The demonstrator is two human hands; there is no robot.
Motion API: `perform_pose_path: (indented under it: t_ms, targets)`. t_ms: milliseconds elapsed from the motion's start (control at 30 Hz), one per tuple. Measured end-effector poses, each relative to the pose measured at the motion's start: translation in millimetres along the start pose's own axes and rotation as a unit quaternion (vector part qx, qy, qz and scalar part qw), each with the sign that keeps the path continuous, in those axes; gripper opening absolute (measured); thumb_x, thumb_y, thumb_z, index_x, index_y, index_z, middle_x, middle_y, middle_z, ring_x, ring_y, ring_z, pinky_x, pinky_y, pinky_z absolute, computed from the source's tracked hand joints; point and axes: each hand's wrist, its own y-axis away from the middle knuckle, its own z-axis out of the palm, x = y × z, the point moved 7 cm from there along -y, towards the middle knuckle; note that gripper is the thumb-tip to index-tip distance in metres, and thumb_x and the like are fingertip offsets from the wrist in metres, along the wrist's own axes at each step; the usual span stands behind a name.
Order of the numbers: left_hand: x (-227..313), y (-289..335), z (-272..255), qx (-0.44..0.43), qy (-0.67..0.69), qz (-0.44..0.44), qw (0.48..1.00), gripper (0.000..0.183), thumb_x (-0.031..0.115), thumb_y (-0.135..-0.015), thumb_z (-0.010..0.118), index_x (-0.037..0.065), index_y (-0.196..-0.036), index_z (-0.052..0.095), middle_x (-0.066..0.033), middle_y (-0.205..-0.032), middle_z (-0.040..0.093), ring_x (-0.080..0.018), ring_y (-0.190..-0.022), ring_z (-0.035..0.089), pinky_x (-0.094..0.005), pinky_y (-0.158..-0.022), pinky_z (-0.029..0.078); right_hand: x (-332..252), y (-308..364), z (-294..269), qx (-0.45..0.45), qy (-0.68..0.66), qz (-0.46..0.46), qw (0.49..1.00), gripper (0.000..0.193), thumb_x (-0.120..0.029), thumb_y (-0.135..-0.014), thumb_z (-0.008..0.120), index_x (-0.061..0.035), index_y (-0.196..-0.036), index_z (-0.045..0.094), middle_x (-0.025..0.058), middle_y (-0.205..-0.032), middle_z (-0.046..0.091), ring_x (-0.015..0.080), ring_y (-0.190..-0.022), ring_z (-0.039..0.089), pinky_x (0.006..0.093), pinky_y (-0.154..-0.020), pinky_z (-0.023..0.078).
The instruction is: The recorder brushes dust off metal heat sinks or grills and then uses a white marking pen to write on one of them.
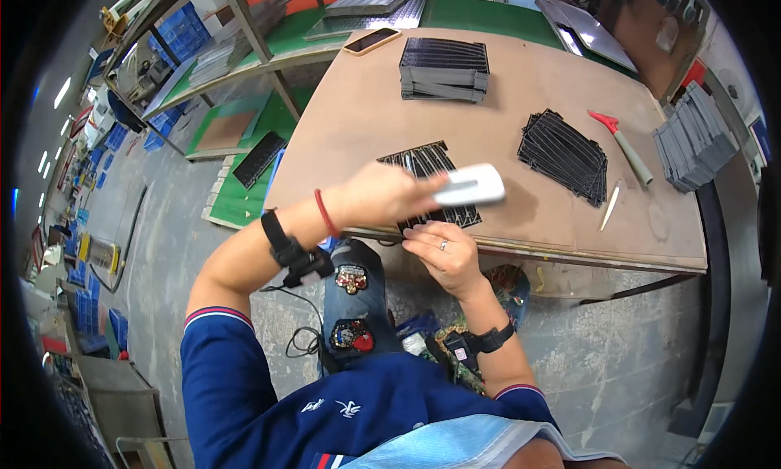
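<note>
Green shelving [286, 39] borders the tan table [342, 135]; left fingers [423, 194] grip a white tool [476, 186], right fingers [425, 241] black panel [425, 158].

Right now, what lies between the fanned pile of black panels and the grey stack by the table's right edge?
The head view shows a red-headed, pale-handled tool there; a thin white stick lies nearer the person.

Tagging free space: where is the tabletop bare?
Bare: between the phone and handled black panel; between the far stack and fanned pile. Crowded: around the left hand and right hand; by the red-tipped tool and grey stack.
</note>
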Motion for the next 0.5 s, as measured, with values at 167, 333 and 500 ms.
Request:
perform_pose_path:
  t_ms: [167, 333, 500]
  targets:
    - [-80.6, 4.0, -0.5, 0.036, -0.096, -0.161, 0.982, 0.043, 0.040, -0.092, 0.052, 0.013, -0.126, 0.055, -0.0151, -0.064, 0.063, -0.0335, -0.057, 0.063, -0.0447, -0.050, 0.050, -3.0, -2.6, -2.8, -0.001, -0.002, -0.013, 1.000, 0.014, -0.004, -0.068, 0.066, -0.0070, -0.082, 0.069, 0.0044, -0.090, 0.071, 0.0205, -0.088, 0.066, 0.0332, -0.077, 0.054]
    - [-81.0, 23.2, 4.7, 0.012, -0.119, -0.199, 0.973, 0.043, 0.039, -0.092, 0.052, 0.010, -0.124, 0.054, -0.0151, -0.063, 0.063, -0.0321, -0.056, 0.063, -0.0446, -0.049, 0.050, 1.9, -3.4, 2.6, 0.008, -0.011, -0.002, 1.000, 0.014, -0.004, -0.069, 0.066, -0.0070, -0.083, 0.069, 0.0044, -0.090, 0.071, 0.0199, -0.088, 0.066, 0.0335, -0.078, 0.054]
    - [3.5, 45.4, 4.1, 0.040, -0.038, -0.109, 0.993, 0.047, 0.037, -0.088, 0.060, 0.013, -0.129, 0.055, -0.0140, -0.058, 0.060, -0.0305, -0.052, 0.062, -0.0428, -0.047, 0.049, -0.9, -1.5, -3.9, -0.010, 0.005, 0.005, 1.000, 0.015, -0.003, -0.069, 0.067, -0.0072, -0.083, 0.070, 0.0047, -0.092, 0.071, 0.0209, -0.088, 0.066, 0.0344, -0.080, 0.054]
